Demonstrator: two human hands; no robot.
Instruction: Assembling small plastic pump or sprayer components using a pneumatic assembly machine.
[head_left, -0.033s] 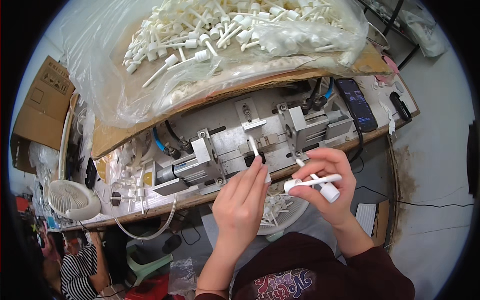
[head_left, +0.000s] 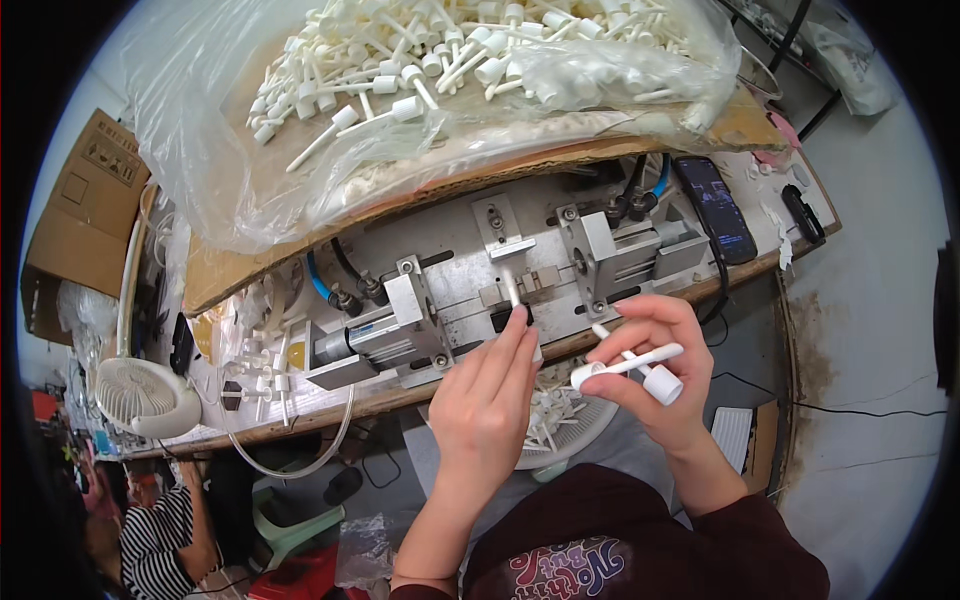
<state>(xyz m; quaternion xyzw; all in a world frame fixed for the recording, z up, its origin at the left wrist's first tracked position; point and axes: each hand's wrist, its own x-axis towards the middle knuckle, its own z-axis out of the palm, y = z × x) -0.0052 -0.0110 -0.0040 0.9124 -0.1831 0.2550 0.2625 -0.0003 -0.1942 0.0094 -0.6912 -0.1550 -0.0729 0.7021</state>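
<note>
My left hand (head_left: 482, 408) has its fingers pressed together around the near end of a white plastic stick with a cap (head_left: 511, 282). The far end of that stick reaches into the middle of a metal fixture (head_left: 465, 312), under a small metal stop block (head_left: 513, 250). Two more white capped sticks (head_left: 662, 384) lie crossed in my right hand (head_left: 652, 375), pinched between thumb and curled fingers, just off the bench's front edge. Metal cylinder blocks flank the fixture, the left one (head_left: 385, 328) and the right one (head_left: 625, 245) both pointing toward the middle.
A heap of white capped sticks (head_left: 400, 60) lies on plastic sheeting over cardboard (head_left: 235, 268) behind the fixture. A round basket (head_left: 590, 425) of similar sticks stands below the bench edge. A phone (head_left: 715, 208) lies right, a fan (head_left: 148, 398) left. Another person (head_left: 165, 535) sits lower left.
</note>
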